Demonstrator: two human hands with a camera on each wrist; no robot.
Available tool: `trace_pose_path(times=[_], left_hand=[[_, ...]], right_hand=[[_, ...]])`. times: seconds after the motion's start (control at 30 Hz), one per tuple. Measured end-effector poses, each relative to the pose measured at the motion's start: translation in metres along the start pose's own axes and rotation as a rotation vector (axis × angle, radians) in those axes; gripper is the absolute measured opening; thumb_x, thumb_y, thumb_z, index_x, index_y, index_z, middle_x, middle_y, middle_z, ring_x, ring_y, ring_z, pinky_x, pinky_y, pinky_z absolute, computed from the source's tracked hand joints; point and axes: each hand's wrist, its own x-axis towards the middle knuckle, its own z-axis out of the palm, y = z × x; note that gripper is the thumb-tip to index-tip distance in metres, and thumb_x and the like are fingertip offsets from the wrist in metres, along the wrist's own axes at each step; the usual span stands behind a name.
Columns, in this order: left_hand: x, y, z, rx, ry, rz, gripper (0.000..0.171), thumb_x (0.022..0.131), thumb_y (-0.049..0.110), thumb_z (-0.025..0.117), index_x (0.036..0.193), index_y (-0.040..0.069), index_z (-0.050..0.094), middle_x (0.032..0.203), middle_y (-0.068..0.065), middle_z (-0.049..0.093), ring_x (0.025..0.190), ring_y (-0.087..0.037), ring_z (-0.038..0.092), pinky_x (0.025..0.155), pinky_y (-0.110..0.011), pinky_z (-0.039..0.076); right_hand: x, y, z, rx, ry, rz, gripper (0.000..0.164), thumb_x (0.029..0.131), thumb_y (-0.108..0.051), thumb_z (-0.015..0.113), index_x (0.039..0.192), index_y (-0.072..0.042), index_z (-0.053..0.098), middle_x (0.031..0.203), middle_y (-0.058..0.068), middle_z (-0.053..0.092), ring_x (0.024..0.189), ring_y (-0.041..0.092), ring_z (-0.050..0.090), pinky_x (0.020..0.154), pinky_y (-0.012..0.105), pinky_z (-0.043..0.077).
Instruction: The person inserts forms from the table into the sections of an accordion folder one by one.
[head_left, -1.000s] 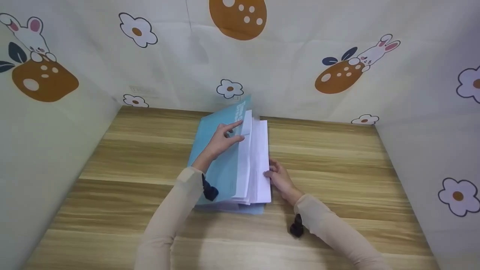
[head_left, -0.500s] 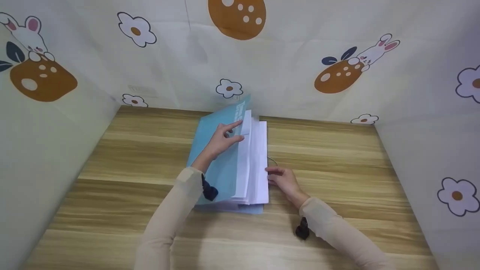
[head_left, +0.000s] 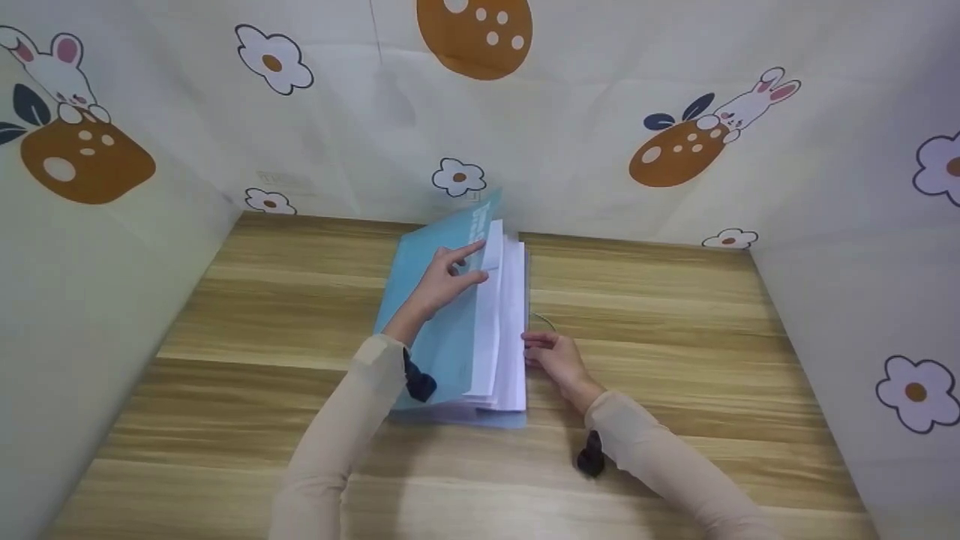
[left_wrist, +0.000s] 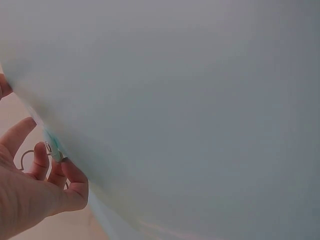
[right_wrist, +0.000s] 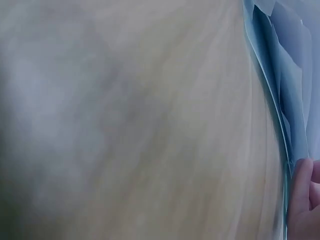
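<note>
In the head view, a light-blue folder lies with its cover raised over a white stack of paper. My left hand grips the cover near its free edge, thumb and index finger stretched across it. At the right edge of the stack, my right hand pinches the paper between thumb and fingers. A thin cord loops out just beyond these fingers. The cover fills most of the left wrist view. Fingers there touch a small teal piece; whose hand it is, I cannot tell. Folder layers show in the right wrist view.
Wood-grain table surrounds the folder. A patterned cloth wall closes off the back and both sides, close behind the folder's far edge. A small black device hangs at the left wrist, another at the right.
The paper's right edge has moved left, further into the folder, and the back cover's edge now shows beside it. My right hand shifted along with it. The left hand has stayed put.
</note>
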Motion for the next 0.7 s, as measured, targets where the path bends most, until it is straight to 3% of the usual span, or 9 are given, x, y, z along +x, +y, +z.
trace_pose_path(times=[0.07, 0.27, 0.7], left_hand=[[0.000, 0.000, 0.000, 0.000, 0.002, -0.001, 0.053, 0.079, 0.025, 0.063, 0.130, 0.027, 0.046, 0.107, -0.008, 0.035, 0.096, -0.022, 0.035, 0.072, -0.034, 0.037], [-0.001, -0.001, 0.000, 0.001, 0.005, 0.030, 0.053, 0.079, 0.025, 0.063, 0.129, 0.024, 0.047, 0.106, -0.008, 0.038, 0.094, -0.022, 0.036, 0.072, -0.033, 0.037], [0.000, -0.001, -0.001, 0.006, 0.002, -0.009, 0.053, 0.079, 0.026, 0.063, 0.129, 0.027, 0.046, 0.107, -0.008, 0.036, 0.099, -0.022, 0.035, 0.075, -0.036, 0.037]], right_hand=[[-0.005, -0.011, 0.005, 0.021, 0.011, 0.015, 0.034, 0.074, 0.012, 0.052, 0.108, 0.013, 0.050, 0.089, 0.020, 0.060, 0.075, 0.019, 0.059, 0.069, 0.032, 0.047], [-0.004, -0.015, 0.011, 0.112, 0.007, 0.020, 0.050, 0.075, 0.014, 0.053, 0.122, 0.010, 0.035, 0.083, 0.016, 0.059, 0.069, 0.016, 0.058, 0.068, 0.031, 0.048], [-0.005, -0.007, 0.021, 0.197, -0.004, 0.038, 0.038, 0.074, 0.017, 0.051, 0.110, 0.010, 0.042, 0.077, 0.009, 0.060, 0.071, 0.015, 0.059, 0.070, 0.031, 0.047]])
